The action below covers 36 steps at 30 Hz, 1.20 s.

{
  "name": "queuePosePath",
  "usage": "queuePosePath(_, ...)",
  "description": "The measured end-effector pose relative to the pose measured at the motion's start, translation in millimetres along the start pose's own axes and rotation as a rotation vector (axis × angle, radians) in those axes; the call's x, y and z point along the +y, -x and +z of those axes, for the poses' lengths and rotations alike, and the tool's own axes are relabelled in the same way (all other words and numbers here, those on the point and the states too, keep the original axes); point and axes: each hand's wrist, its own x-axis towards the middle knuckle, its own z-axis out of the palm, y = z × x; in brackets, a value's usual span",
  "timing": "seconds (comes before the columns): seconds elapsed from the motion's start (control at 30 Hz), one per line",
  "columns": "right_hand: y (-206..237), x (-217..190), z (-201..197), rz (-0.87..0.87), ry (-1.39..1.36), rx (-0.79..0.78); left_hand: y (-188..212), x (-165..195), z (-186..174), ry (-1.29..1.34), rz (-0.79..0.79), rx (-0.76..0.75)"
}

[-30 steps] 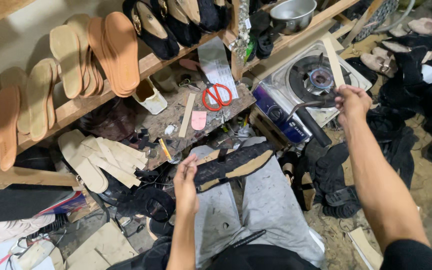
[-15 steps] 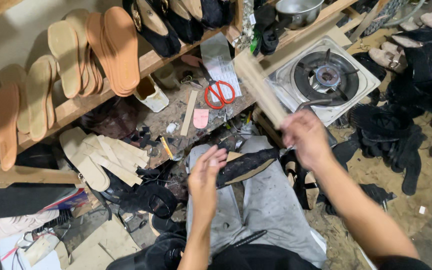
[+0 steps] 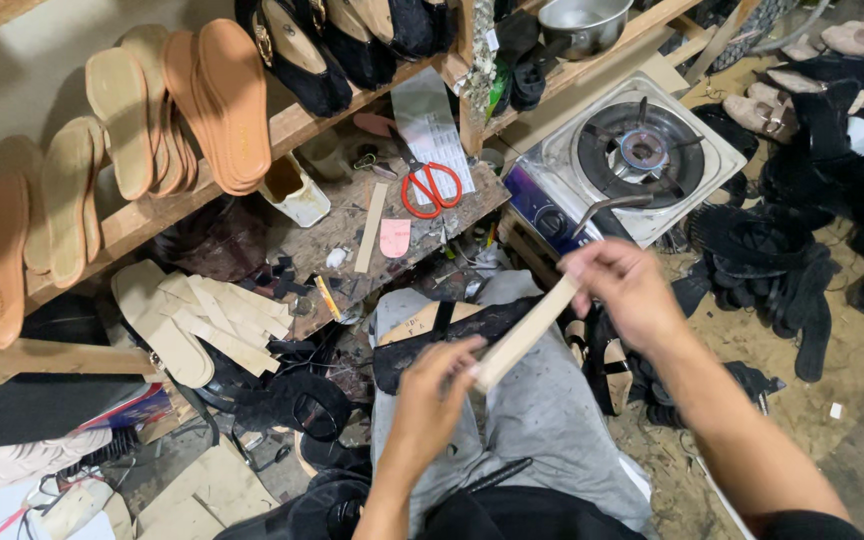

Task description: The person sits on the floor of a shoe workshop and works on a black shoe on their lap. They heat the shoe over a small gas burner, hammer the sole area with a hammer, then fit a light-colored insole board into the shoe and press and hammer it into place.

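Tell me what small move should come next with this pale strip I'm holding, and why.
Probably lower the pale flat strip onto the black sandal sole lying across the lap. Left hand and right hand each pinch one end, holding it just above that sole.

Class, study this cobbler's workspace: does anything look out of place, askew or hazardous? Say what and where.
Black shoe parts lie heaped on the floor against the gas stove. Cut strips and scraps spill off the bench edge. Both hands, left hand and right hand, hold a pale strip.
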Motion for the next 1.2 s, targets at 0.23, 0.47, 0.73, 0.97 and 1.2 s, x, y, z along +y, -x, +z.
queuePosePath(0.23,-118.2,32.4,-152.6,-0.201,-0.614,0.567,25.6,-42.7,-34.6,-0.198,-0.063,0.266)
queuePosePath(0.47,-161.7,52.6,-178.0,0.058,-0.45,0.769,20.7,-84.2,-8.5,-0.075,-0.044,0.527)
queuePosePath(0.73,-174.6,46.5,-165.8,0.05,-0.404,0.734,-29.4,-100.7,7.3,0.114,-0.173,0.629)
queuePosePath(0.97,-130.4,42.8,-116.6,-0.124,-0.485,0.418,-41.0,-108.3,6.3,0.393,-0.164,0.53)
queuePosePath(1.2,-10.5,50.1,20.4,-0.014,-0.268,0.083,-41.3,-124.0,9.5,0.422,-0.114,0.504)
